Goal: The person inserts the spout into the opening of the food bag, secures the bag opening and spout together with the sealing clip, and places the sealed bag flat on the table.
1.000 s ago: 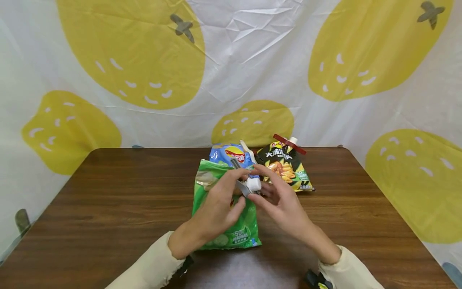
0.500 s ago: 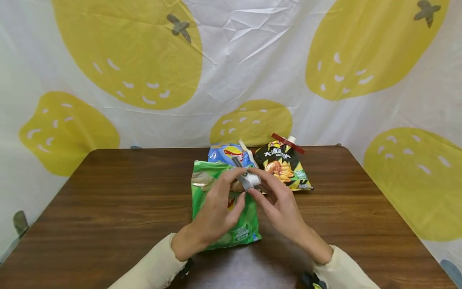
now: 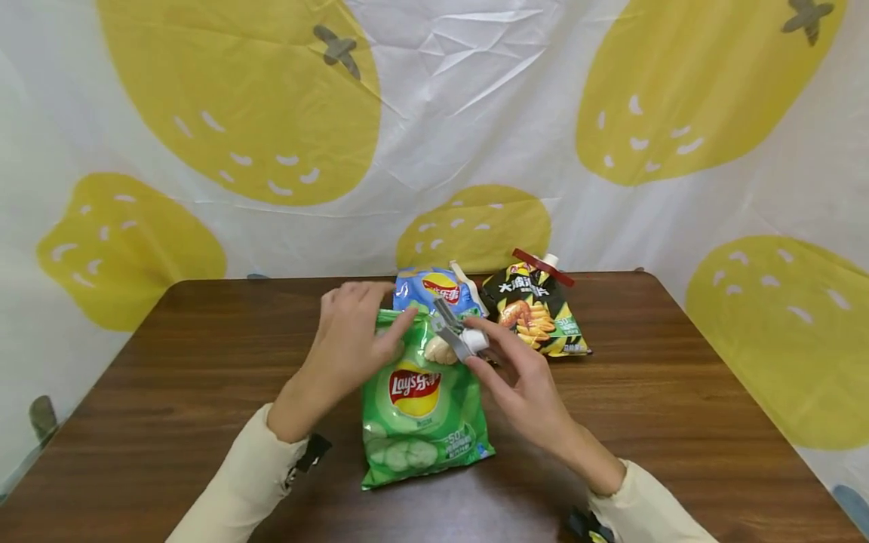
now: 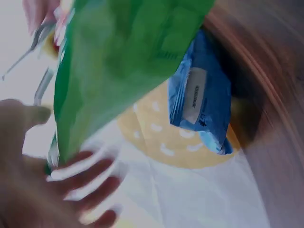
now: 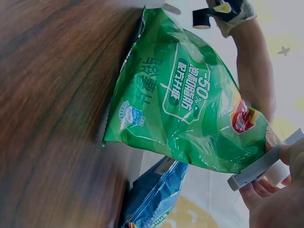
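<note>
A green Lay's chip bag [image 3: 424,422] stands in front of me at the middle of the table. My right hand [image 3: 526,377] pinches a grey bag clip with a white cap [image 3: 475,340] at the bag's upper right; its long bars stand apart, spread like a V. Around the bag's top left corner is my left hand [image 3: 346,332], thumb on the near side. In the left wrist view its fingers [image 4: 97,187] are spread and blurred beyond the green edge. The right wrist view shows the clip [image 5: 259,167] overlapping the bag's top end.
Behind the green bag stands a blue chip bag [image 3: 441,290] with a pale clip along its side. To its right a black chip bag [image 3: 532,313] carries a dark red clip [image 3: 543,267] with a white cap. A fruit-patterned cloth [image 3: 299,241] hangs behind the wooden table [image 3: 204,392].
My left hand has let go of the clip and moved left to the bag's top left corner, uncovering the bag's front. The right hand keeps holding the clip in nearly the same spot.
</note>
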Motion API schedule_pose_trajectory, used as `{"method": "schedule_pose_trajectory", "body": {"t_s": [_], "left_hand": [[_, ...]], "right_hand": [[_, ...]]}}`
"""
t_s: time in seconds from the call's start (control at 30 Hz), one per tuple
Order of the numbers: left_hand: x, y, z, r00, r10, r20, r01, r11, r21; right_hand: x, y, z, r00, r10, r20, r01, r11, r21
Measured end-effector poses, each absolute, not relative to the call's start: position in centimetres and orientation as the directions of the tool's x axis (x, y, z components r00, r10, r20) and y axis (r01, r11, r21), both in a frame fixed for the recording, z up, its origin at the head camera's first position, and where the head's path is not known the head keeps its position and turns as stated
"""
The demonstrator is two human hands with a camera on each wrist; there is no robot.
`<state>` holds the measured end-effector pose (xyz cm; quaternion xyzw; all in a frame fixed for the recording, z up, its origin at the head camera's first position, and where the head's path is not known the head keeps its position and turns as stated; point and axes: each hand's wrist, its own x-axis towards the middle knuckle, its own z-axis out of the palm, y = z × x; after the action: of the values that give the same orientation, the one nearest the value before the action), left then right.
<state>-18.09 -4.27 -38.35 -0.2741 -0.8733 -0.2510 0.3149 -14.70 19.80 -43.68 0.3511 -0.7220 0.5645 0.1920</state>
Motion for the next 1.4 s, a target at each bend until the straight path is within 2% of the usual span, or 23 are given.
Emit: {"method": "schedule_pose_trajectory", "body": {"t_s": [0.03, 0.1, 0.17, 0.3, 0.4, 0.67, 0.9, 1.1, 1.3, 1.4], "left_hand": [[-18.3, -4.5, -38.3, -0.682, 0.358, 0.638, 0.641, 0.713, 0.284], [-18.5, -4.6, -38.3, -0.69, 0.419, 0.591, 0.683, 0.648, 0.337], [-18.6, -4.4, -38.3, -0.636, 0.455, 0.624, 0.754, 0.54, 0.375], [-18.3, -3.3, -38.7, -0.472, 0.442, 0.763, 0.869, 0.38, 0.317], [-17.8, -2.3, -39.3, -0.417, 0.44, 0.795, 0.897, 0.34, 0.283], [-17.2, -0.9, -40.2, -0.482, 0.481, 0.732, 0.874, 0.313, 0.37], [-16.6, 0.2, -40.4, -0.506, 0.463, 0.728, 0.858, 0.359, 0.367], [-16.3, 0.3, -40.8, -0.506, 0.422, 0.752, 0.859, 0.325, 0.395], [-15.9, 0.4, -41.2, -0.464, 0.367, 0.807, 0.875, 0.331, 0.353], [-15.9, 0.4, -41.4, -0.48, 0.348, 0.805, 0.868, 0.32, 0.379]], "right_hand": [[-14.7, 19.9, -43.7, -0.677, -0.292, 0.675, -0.726, 0.119, -0.677], [-14.6, 20.0, -43.8, -0.676, -0.29, 0.677, -0.728, 0.123, -0.674], [-14.7, 20.1, -43.8, -0.681, -0.281, 0.676, -0.727, 0.142, -0.672], [-14.8, 20.4, -43.7, -0.694, -0.264, 0.67, -0.719, 0.201, -0.666], [-14.8, 20.5, -43.7, -0.688, -0.281, 0.669, -0.725, 0.221, -0.653], [-14.6, 20.3, -43.6, -0.691, -0.272, 0.67, -0.722, 0.199, -0.663], [-14.4, 20.4, -43.2, -0.719, -0.279, 0.637, -0.689, 0.16, -0.707], [-14.4, 20.5, -43.0, -0.715, -0.304, 0.629, -0.686, 0.13, -0.716], [-14.7, 20.6, -43.0, -0.697, -0.344, 0.629, -0.71, 0.209, -0.673], [-14.7, 20.6, -42.9, -0.689, -0.366, 0.625, -0.718, 0.231, -0.656]]}}
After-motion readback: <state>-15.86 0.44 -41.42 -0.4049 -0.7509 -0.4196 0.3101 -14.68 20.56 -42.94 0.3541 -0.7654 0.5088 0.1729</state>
